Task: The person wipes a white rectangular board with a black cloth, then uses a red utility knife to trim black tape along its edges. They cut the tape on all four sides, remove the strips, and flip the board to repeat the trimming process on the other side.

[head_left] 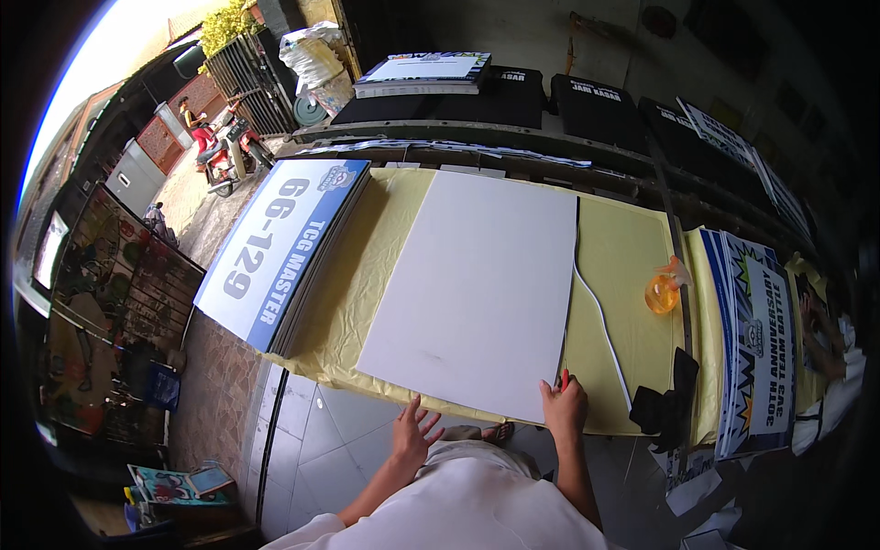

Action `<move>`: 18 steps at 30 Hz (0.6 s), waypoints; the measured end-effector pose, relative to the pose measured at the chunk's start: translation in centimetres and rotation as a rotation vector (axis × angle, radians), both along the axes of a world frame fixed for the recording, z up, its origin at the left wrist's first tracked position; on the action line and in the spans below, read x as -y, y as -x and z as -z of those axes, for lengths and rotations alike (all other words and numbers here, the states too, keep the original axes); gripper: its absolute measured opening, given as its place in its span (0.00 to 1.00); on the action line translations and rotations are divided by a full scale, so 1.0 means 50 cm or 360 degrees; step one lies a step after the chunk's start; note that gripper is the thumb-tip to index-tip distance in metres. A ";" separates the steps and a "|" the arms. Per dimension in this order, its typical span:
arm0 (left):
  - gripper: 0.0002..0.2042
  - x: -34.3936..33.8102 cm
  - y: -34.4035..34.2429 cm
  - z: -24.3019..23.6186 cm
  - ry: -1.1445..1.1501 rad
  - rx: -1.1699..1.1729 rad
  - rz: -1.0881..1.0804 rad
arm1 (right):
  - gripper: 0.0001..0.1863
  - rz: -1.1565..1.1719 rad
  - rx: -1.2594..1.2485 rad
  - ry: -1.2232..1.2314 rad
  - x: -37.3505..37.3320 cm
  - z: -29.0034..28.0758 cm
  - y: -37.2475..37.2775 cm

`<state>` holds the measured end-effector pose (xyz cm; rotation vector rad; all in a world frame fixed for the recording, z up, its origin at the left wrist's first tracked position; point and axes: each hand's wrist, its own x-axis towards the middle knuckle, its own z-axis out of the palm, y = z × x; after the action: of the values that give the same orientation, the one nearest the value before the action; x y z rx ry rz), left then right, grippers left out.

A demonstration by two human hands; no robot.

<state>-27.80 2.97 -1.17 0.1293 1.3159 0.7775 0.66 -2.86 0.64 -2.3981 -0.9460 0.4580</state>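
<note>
A large white board point(477, 284) lies flat on a table covered in yellow sheeting point(623, 339). My left hand point(412, 434) is just off the board's near edge, fingers spread and holding nothing. At the board's near right corner, my right hand point(565, 403) is closed around a small red tool point(566, 377); its exact kind is too small to tell. A dark strip point(577, 229) shows along the board's right edge. Beside it, a thin white cord point(600, 312) curves toward a black cloth-like thing point(667, 399) near the table's front right.
Printed boards point(280, 247) are stacked on the table's left, with another printed stack point(756, 339) at the right. An orange spray bottle point(664, 291) stands near the right side. Black panels point(600, 112) lie behind. Someone's arm point(830, 362) shows far right; a motorcycle point(234, 151) stands outside.
</note>
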 end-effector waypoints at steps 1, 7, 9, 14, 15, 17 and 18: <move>0.41 0.002 -0.011 -0.012 0.0029 0.0050 0.0154 | 0.21 0.0035 -0.0076 -0.0013 0.004 0.003 0.009; 0.44 0.010 -0.015 -0.001 0.0030 0.0210 0.0444 | 0.19 0.0084 -0.0247 -0.0119 0.026 -0.006 0.088; 0.44 0.010 -0.020 -0.001 0.0029 0.0204 0.0433 | 0.18 0.0053 -0.0278 -0.0145 0.031 -0.004 0.128; 0.32 0.015 -0.042 0.039 -0.0009 0.0146 0.0402 | 0.16 -0.0183 -0.0549 -0.0263 0.053 -0.026 0.223; 0.27 0.018 -0.043 0.044 -0.0018 0.0123 0.0369 | 0.16 -0.0223 -0.0728 -0.0408 0.057 -0.013 0.242; 0.21 0.023 -0.042 0.068 -0.0091 0.0164 0.0353 | 0.16 -0.0296 -0.0708 -0.0260 0.081 -0.002 0.267; 0.18 0.026 -0.041 0.066 -0.0126 0.0182 0.0342 | 0.16 -0.0358 -0.0627 -0.0314 0.093 0.005 0.279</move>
<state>-25.77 1.66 -4.49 0.2810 1.1426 0.6439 -13.31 -7.50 0.39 -1.9370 -1.0260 0.8425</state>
